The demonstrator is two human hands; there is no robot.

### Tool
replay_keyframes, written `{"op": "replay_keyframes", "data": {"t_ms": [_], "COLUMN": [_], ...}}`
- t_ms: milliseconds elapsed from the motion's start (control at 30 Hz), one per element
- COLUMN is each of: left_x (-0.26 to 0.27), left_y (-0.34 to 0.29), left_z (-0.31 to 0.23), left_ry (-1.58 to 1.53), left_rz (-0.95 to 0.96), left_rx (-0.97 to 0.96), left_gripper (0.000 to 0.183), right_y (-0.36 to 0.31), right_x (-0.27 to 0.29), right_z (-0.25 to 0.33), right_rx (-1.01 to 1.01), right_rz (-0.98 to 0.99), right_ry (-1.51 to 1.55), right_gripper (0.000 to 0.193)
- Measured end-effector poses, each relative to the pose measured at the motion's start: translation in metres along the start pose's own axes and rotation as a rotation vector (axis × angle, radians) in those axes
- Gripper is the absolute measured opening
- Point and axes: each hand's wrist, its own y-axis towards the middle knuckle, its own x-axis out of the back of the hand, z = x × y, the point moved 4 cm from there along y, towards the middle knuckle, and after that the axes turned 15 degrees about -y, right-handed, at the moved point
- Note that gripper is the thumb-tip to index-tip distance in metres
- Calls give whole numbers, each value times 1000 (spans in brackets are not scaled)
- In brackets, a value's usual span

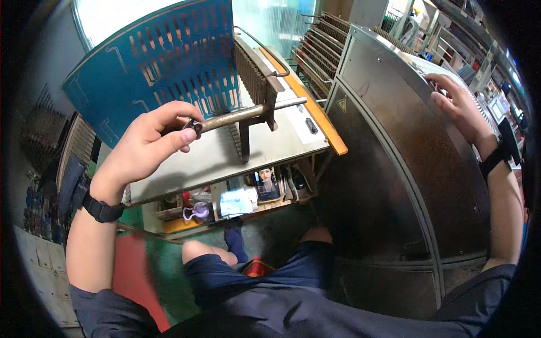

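Observation:
My left hand [141, 141] pinches the near end of a metal rod [231, 119] between thumb and fingers. The rod runs right to a dark slotted metal rack [256, 67] standing on a white-topped table [186, 172]. A large blue panel with rows of copper-coloured shapes [186, 62] stands upright behind my left hand, left of the rack. On the far right, my right hand [459, 110] is at the upper edge of a big metal machine [389, 107]. Its thumb and fingers are apart, and I make out nothing held between them; the fingertips are partly hard to see.
An orange strip [315, 112] edges the table's right side, with a small black object [311, 125] beside it. Below, a shelf holds a phone [267, 185] with a lit screen and a purple-handled item [197, 211]. More slotted racks [321, 50] stand behind.

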Motion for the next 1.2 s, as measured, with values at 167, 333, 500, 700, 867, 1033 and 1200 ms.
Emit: {"op": "replay_keyframes", "data": {"t_ms": [167,333,500,700,867,1033,1200], "left_x": [3,4,-4,-127,-291,-327,-318], "left_y": [-2,-13,-30,-66,-103,-100,-90], "left_z": [-13,-22,-46,-89,-138,-151,-148], "left_ry": [21,-8,127,332,665,485,464], "left_rz": [18,7,-159,68,647,782,609], "left_rx": [-43,-51,-244,-861,-994,-672,-970], "left_gripper": [28,25,27,27,31,32,52], "right_y": [-2,-6,-16,4,36,44,31], "right_x": [7,20,27,54,105,102,102], "right_z": [5,16,6,47,153,236,257], "right_rx": [25,59,61,-8,51,146,174], "right_rz": [24,3,-25,198,-280,-329,-323], "right_ry": [-60,-231,-278,-354,85,48,160], "right_gripper": [49,45,46,46,35,34,37]}}
